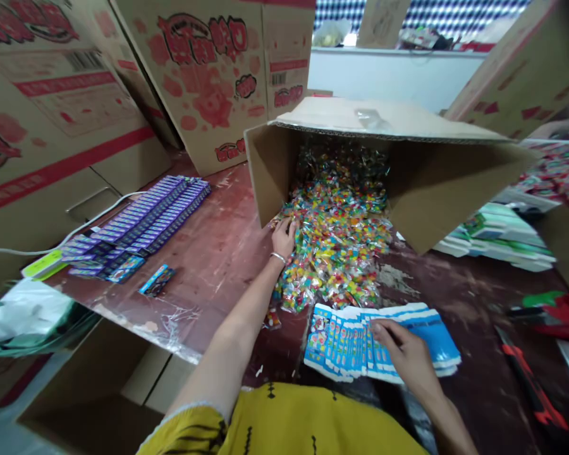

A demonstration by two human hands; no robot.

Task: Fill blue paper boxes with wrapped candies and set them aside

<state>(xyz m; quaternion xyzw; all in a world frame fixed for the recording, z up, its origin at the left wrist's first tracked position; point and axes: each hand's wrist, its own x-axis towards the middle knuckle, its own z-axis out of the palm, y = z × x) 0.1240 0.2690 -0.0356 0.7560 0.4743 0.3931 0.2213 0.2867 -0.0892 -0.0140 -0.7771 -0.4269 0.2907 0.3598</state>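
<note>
My left hand (283, 237) reaches to the left edge of a heap of small clear bags of colourful candy (339, 246), beside the mouth of a tipped carton. Its fingers are spread against the bags, partly hidden among them. Near me lies an overlapping fan of flat blue printed packets (351, 344). Over the right part of this fan is my right hand (405, 354), its thumb and forefinger closed at the edge of one packet. A loose candy bag (272, 319) lies just left of the heap.
The open cardboard carton (408, 120) lies on its side, spilling candy bags onto the dark red table (218, 221). Purple boxes (156, 212) stand in rows at left, near a small blue box (156, 280). Large printed cartons (208, 76) rise behind. Red-handled scissors (533, 379) lie right.
</note>
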